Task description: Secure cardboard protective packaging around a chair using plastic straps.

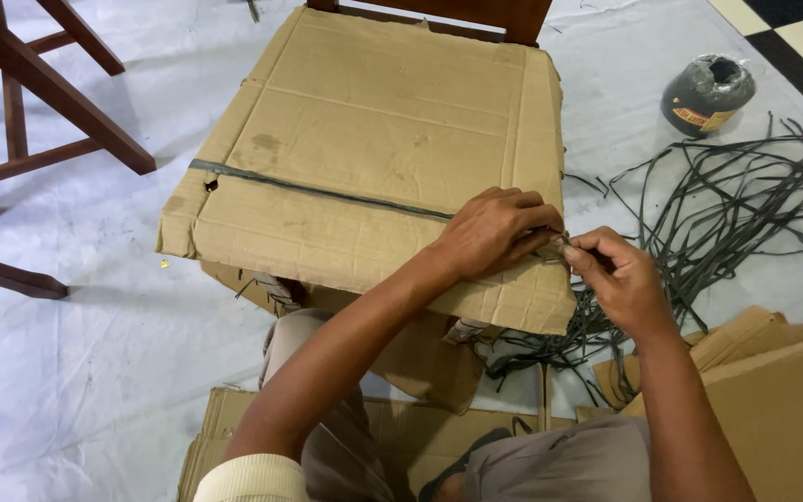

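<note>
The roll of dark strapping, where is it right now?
In the head view, the roll of dark strapping sits on the white floor sheet at upper right, beyond the loose strap pile.

A dark twine spool (706, 93) stands near loose dark straps (736, 214).

Packages and labels in view: one wrapped parcel, one labelled roll.
Brown cardboard-wrapped parcel (364, 139), flat and squarish, lies before me, a dark strap (318, 191) crossing it. Dark grey roll (706, 93), plastic-wrapped, stands far right on the white sheet, with a yellow-and-red label (702, 119) around its base.
</note>
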